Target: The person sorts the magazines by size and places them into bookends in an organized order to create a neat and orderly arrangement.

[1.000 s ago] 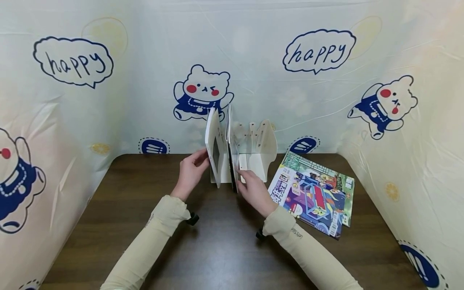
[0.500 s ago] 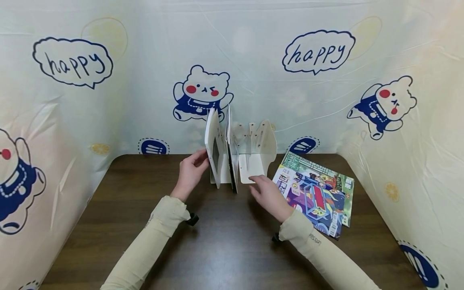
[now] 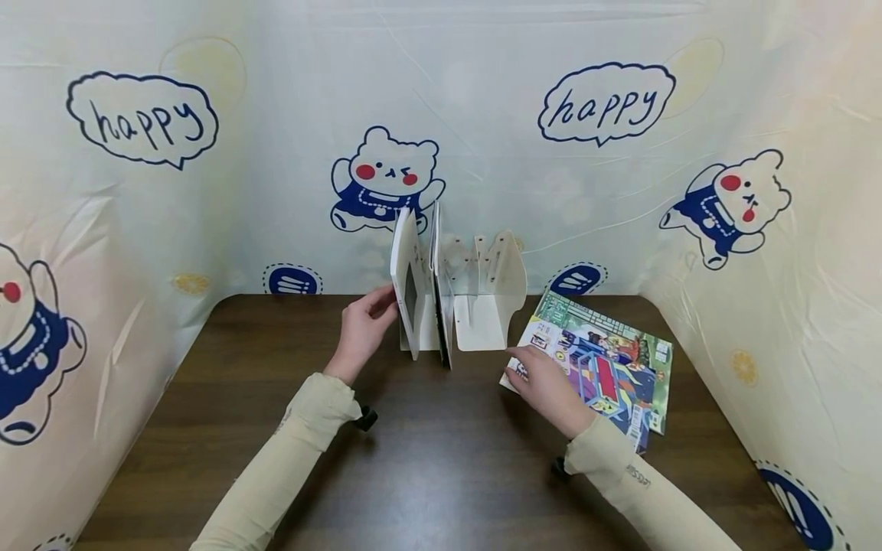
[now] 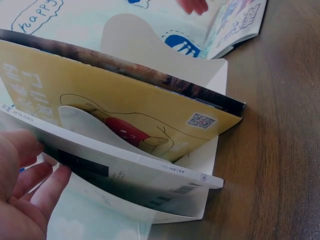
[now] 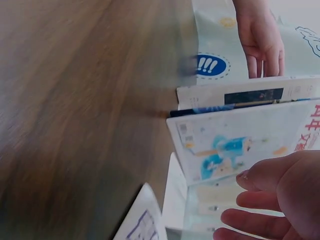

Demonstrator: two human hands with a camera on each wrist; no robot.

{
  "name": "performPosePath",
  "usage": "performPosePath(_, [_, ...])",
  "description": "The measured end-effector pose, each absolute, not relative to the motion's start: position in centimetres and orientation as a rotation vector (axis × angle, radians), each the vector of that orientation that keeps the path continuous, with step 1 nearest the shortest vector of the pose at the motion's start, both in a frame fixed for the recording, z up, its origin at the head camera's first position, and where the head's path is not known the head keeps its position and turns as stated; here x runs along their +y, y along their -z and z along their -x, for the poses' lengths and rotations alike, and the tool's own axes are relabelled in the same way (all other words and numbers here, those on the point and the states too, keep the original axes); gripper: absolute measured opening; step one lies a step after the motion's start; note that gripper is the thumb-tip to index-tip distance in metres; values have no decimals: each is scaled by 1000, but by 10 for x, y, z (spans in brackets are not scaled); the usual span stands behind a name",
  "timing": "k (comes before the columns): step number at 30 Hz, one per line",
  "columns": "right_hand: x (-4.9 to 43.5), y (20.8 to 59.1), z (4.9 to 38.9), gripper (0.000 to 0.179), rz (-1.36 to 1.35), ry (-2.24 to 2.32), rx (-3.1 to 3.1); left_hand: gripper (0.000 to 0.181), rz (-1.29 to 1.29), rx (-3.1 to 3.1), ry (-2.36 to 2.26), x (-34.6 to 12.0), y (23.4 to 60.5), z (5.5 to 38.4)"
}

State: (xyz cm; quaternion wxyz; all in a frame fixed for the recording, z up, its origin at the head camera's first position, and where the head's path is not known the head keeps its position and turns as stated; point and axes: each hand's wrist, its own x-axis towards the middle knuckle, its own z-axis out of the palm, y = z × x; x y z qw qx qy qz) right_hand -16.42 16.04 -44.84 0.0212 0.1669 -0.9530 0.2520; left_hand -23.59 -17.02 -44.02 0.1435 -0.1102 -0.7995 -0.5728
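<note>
A white bookend rack (image 3: 480, 321) stands at the back middle of the table. In its left part a white book (image 3: 405, 283) leans upright, and beside it stand thin magazines, one with a yellow cover (image 4: 150, 115). My left hand (image 3: 363, 325) rests its fingertips against the white book's outer cover, fingers fairly straight. My right hand (image 3: 551, 383) is over the left edge of a purple magazine (image 3: 609, 383), thumb and fingers apart; contact cannot be told. Beneath that magazine lies a green one (image 3: 661, 363). In the right wrist view, a white-covered magazine (image 5: 240, 140) faces the right hand.
The rack's right part shows its bare base and a curved end plate (image 3: 511, 275). A dark wooden table (image 3: 427, 459) spreads in front. Printed cloth (image 3: 496, 92) hangs behind and at both sides.
My right hand has left the magazine in the rack and moved right and towards me, to the flat magazines. The left hand has stayed at the white book.
</note>
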Motion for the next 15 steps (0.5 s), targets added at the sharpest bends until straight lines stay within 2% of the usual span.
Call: performPosePath(15, [208, 465, 145, 36, -484, -595, -3031, 37, 323, -2312, 1659, -171, 440, 236])
